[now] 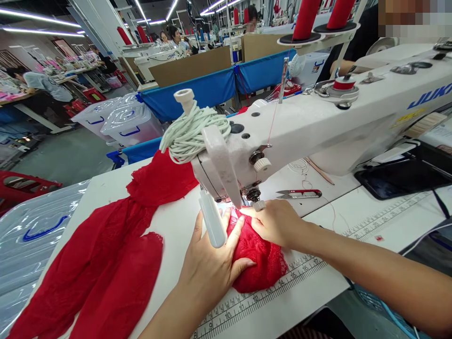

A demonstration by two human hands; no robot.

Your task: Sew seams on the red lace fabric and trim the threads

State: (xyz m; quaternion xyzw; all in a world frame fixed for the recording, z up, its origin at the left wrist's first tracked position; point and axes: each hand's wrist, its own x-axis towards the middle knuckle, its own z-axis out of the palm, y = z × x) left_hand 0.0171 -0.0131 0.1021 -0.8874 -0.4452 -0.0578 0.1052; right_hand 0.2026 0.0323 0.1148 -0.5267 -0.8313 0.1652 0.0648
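1. Working at a white tabletop (303, 292) marked with a printed ruler (243, 306) near its front edge.
2. Facing a white sewing machine (300, 127) topped with a bundle of pale cord (197, 132); close to its arm, red-handled snips (302, 193) and, farther right, a dark phone (406, 174).
3. Set in a workshop under strip lights (42, 19), with blue cloth (197, 94), clear boxes (132, 125) and a person (52, 87) at far left.
4. Spread in folds across the left side: red fabric (102, 254).
5. Bunched directly below the machine's head: red lace (259, 263).
6. Pressing its left side with the left hand (212, 259), fingers and thumb spread apart, partly behind a whitish plastic piece (213, 221).
7. Touching its far right side with the right hand (277, 221), fingers bent; cannot tell whether pinching.
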